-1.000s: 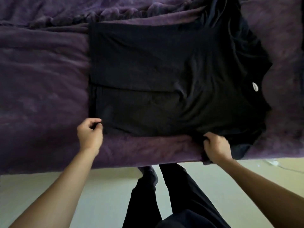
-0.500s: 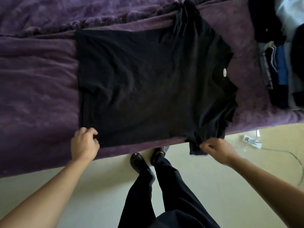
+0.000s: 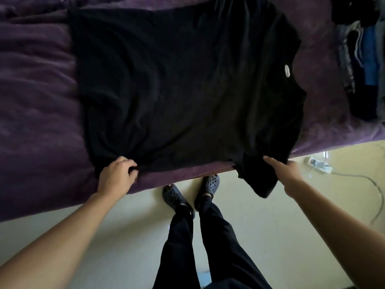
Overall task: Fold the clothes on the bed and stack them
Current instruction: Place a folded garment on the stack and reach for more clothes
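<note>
Shirt [image 3: 183, 90], black, spread flat across purple bed [image 3: 37, 113], hem to the left, collar with white label [image 3: 287, 71] to the right, near edge close along the bed's edge. At far left, rumpled bed cover only.

Left hand [image 3: 116, 178] pinching the hem's near corner, fingers curled round a small bunch of cloth, likely to keep that edge taut and square. Across the middle, broad shallow wrinkles, not yet smoothed; no fold to be seen.

Right hand [image 3: 285, 170] at the near sleeve seam, one straight digit lying on top of the cloth, the rest hidden behind it: pinch or mere press, cannot tell. Near sleeve [image 3: 258, 178] hanging off the bed over the floor [image 3: 270, 215], probably the first part to be turned in.

Seemingly a laying-out step: both near corners held well apart so that the body lies as a rectangle before folding.

Further right, on the bed and apart from the shirt, pile [image 3: 362, 65] of dark, blue and striped clothes, apparently the stack awaiting this one. Below it on the floor, power strip [image 3: 318, 163] with cable.
</note>
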Tool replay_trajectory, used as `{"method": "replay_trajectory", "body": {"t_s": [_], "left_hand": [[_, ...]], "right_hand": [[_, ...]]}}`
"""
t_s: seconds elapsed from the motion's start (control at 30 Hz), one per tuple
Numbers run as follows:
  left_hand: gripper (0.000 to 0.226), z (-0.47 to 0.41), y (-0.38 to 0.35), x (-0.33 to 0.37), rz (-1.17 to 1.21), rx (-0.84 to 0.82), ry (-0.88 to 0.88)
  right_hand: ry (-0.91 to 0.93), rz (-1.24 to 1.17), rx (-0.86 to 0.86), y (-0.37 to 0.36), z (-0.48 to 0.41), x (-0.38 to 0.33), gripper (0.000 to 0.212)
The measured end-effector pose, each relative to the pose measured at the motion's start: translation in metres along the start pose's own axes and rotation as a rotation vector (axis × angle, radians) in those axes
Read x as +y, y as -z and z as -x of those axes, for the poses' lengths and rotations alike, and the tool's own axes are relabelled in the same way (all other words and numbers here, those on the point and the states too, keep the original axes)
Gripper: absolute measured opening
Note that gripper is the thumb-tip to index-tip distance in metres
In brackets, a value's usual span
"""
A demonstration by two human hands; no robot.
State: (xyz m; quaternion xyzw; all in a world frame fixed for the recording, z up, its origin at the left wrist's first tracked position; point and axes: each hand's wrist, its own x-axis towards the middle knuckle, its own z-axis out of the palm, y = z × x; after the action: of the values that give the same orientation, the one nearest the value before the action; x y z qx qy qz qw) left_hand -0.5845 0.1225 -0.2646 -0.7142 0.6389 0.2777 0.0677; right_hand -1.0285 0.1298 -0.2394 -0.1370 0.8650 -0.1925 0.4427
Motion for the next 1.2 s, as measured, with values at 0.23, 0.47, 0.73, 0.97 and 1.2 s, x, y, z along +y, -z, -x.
{"method": "replay_trajectory", "body": {"t_s": [0.23, 0.47, 0.73, 0.97, 1.2], "left_hand": [[0.027, -0.012, 0.045, -0.002, 0.012, 0.165, 0.049], [0.023, -0.084, 0.125, 0.004, 0.053, 0.419, 0.076], [0.028, -0.217, 0.205, 0.021, 0.024, 0.584, 0.208], [0.023, -0.332, 0.221, 0.044, 0.086, 0.624, 0.357], [0.019, -0.334, 0.161, 0.123, -0.010, 0.458, 0.009]], "right_hand": [[0.042, -0.357, -0.201, 0.027, 0.040, -0.112, 0.031], [0.021, -0.515, -0.490, 0.000, 0.019, -0.254, 0.019], [0.053, -0.786, -0.664, -0.050, -0.060, -0.414, 0.024], [0.031, -0.886, -0.517, -0.113, -0.150, -0.492, 0.008], [0.402, -0.235, -0.175, -0.138, -0.179, -0.504, 0.015]]}}
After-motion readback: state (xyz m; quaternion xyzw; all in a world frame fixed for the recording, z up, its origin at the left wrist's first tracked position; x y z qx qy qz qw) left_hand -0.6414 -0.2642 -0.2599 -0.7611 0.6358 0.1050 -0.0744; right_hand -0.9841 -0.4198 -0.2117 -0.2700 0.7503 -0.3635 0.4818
